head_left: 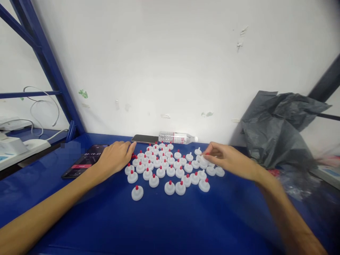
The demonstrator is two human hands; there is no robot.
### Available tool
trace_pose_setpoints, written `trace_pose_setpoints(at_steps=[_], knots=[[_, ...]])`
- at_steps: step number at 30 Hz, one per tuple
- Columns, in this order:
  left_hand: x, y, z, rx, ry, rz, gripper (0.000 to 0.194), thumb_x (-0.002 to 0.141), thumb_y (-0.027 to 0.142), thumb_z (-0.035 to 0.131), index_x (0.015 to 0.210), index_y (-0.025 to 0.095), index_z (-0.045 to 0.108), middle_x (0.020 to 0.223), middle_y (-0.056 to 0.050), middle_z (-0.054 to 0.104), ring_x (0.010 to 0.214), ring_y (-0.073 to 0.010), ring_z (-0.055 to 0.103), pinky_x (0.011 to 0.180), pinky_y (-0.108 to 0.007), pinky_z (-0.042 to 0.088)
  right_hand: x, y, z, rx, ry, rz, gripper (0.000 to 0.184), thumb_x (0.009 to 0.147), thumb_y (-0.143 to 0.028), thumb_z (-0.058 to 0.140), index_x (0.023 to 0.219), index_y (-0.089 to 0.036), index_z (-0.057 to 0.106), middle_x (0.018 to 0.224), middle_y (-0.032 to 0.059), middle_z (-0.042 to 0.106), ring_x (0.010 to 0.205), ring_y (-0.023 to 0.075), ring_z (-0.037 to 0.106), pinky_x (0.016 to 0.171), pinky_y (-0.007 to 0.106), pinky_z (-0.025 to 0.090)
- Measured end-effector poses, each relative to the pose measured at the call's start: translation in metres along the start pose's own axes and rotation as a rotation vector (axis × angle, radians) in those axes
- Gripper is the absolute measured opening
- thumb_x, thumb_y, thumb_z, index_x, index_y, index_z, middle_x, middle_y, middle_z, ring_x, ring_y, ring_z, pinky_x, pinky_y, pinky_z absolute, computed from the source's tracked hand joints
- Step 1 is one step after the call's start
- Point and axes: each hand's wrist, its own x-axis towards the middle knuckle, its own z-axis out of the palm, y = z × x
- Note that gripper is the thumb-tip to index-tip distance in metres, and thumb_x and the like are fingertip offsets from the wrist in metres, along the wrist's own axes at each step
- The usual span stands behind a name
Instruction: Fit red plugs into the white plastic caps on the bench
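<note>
Many white round nozzle caps (171, 171) stand in a cluster on the blue table, most with a small red tip cap (170, 182) on the spout. My left hand (115, 156) rests at the cluster's left edge with its fingers loosely extended, beside a few loose red tip caps (134, 156). At the right side, my right hand (225, 157) is closed in a pinch, with a small red tip cap (208, 154) at its fingertips. Just under that pinch is a white nozzle cap (203, 163). Several bare-spouted white caps (198, 151) stand nearby.
Behind the cluster lie a dark phone (145, 139) and a clear plastic bottle (177, 137) on its side. A phone showing a timer (86, 161) lies left, partly behind my left arm. A grey plastic bag (278, 127) is at the right, and a blue metal frame (50, 63) rises at left.
</note>
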Motion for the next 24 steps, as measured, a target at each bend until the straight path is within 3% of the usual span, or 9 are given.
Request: trace_pose_setpoints(at_steps=[2,5,8,10,13,17,24], knots=[[-0.002,-0.002,0.002,-0.063,0.116,0.096,0.057,0.137,0.036,0.036,0.140,0.018,0.090,0.139,-0.021,0.094,0.142,-0.0442,0.087,0.117,-0.054,0.072,0.003,-0.008,0.014,-0.043,0.111,-0.077,0.025,0.110,-0.054,0.076,0.101,-0.031,0.080,0.105,0.0077,0.097,0.096,0.0317,0.092,0.089,0.044,0.074],[-0.009,-0.003,0.012,-0.193,0.371,0.349,0.049,0.133,0.037,0.045,0.150,0.020,0.088,0.144,-0.019,0.092,0.142,-0.0413,0.082,0.117,-0.054,0.074,0.004,-0.019,0.046,-0.181,0.341,-0.261,0.013,0.115,-0.031,0.073,0.120,-0.029,0.085,0.112,0.0089,0.096,0.101,0.0320,0.092,0.095,0.045,0.074],[-0.023,0.005,0.026,-0.273,0.620,0.642,0.041,0.129,0.039,0.055,0.151,0.026,0.087,0.134,-0.016,0.092,0.128,-0.0384,0.082,0.106,-0.053,0.078,0.002,-0.031,0.083,-0.269,0.353,-0.509,0.025,0.114,-0.023,0.078,0.136,-0.032,0.086,0.115,0.0073,0.096,0.102,0.0341,0.092,0.094,0.048,0.079],[-0.035,0.015,0.032,-0.281,0.691,0.788,0.037,0.126,0.040,0.063,0.155,0.032,0.084,0.126,-0.014,0.091,0.118,-0.0383,0.082,0.092,-0.053,0.079,-0.001,-0.042,0.104,-0.320,0.305,-0.602,0.024,0.117,-0.026,0.077,0.136,-0.037,0.086,0.115,0.0037,0.097,0.096,0.0333,0.091,0.092,0.051,0.081],[-0.053,0.030,0.030,-0.249,0.617,0.911,0.025,0.120,0.036,0.075,0.144,0.039,0.082,0.114,-0.010,0.087,0.100,-0.0362,0.079,0.076,-0.051,0.075,-0.005,-0.056,0.122,-0.342,0.254,-0.701,0.026,0.121,-0.028,0.070,0.135,-0.044,0.086,0.112,-0.0029,0.098,0.087,0.0285,0.090,0.097,0.052,0.083],[-0.061,0.036,0.019,-0.155,0.467,1.015,0.022,0.116,0.020,0.072,0.124,0.039,0.078,0.104,-0.008,0.082,0.089,-0.0341,0.074,0.069,-0.050,0.068,-0.010,-0.061,0.125,-0.298,0.252,-0.743,0.020,0.123,-0.036,0.072,0.135,-0.043,0.086,0.112,-0.0022,0.098,0.086,0.0281,0.091,0.098,0.050,0.084],[-0.048,0.033,0.025,-0.195,0.546,1.021,0.017,0.122,0.020,0.071,0.112,0.034,0.072,0.097,-0.005,0.080,0.086,-0.0308,0.074,0.064,-0.046,0.062,-0.008,-0.050,0.126,-0.238,0.243,-0.702,0.033,0.117,-0.047,0.092,0.149,-0.044,0.085,0.110,-0.0003,0.099,0.087,0.0304,0.092,0.086,0.050,0.081]])
